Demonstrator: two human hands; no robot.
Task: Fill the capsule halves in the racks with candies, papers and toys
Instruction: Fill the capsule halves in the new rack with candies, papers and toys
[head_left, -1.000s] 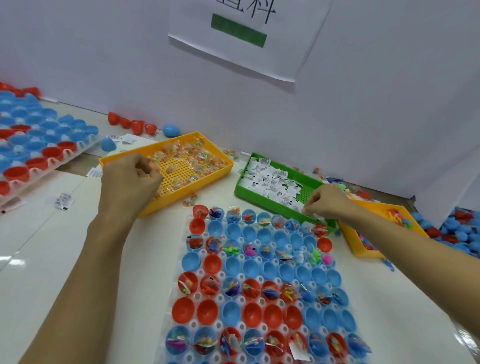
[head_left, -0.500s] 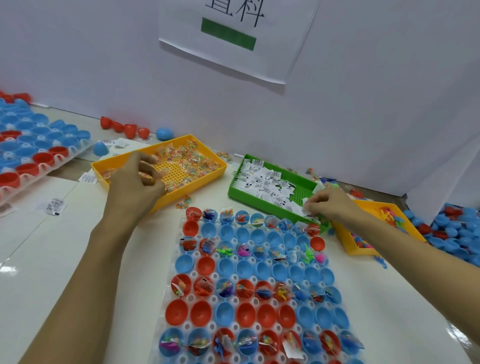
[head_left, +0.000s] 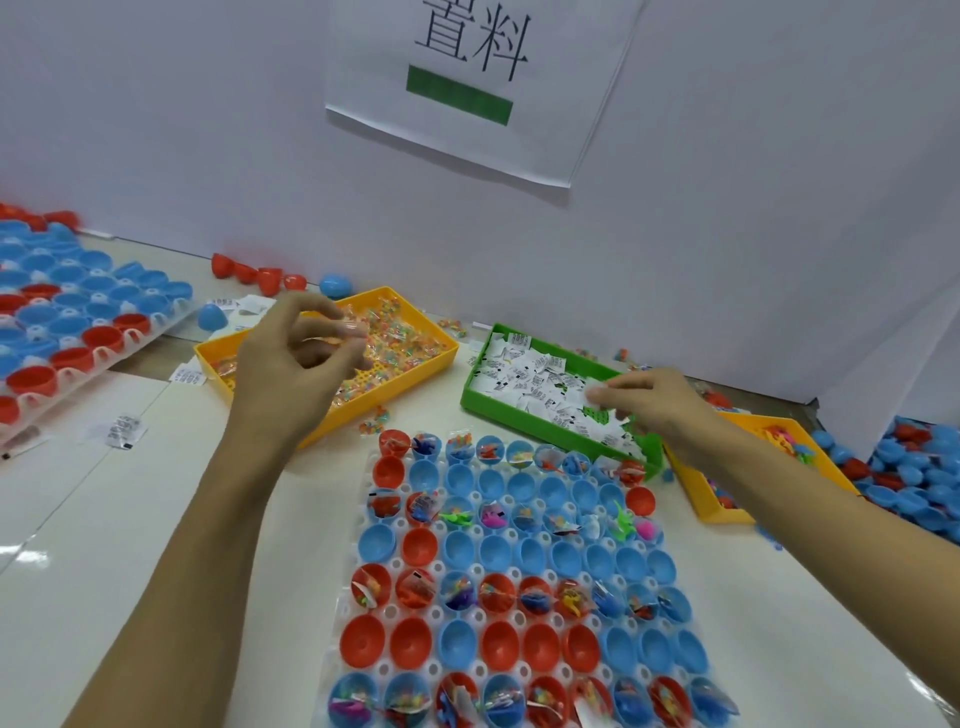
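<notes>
Overhead, a white sign (head_left: 480, 78) taped to the wall reads "置料" above a green bar. Below it, the left hand (head_left: 291, 364) hangs over the yellow candy tray (head_left: 415, 364), fingers curled and pinching wrapped candies (head_left: 337, 332) at the fingertips. The right hand (head_left: 654, 405) reaches into the green tray (head_left: 545, 431) and pinches a small printed paper slip (head_left: 597, 389); its print is too small to read. Nearer on the bench (head_left: 130, 519), the rack (head_left: 519, 587) holds red and blue capsule halves (head_left: 415, 642), some filled, some bare. A second yellow tray (head_left: 727, 514) of toys sits just right of the green one.
</notes>
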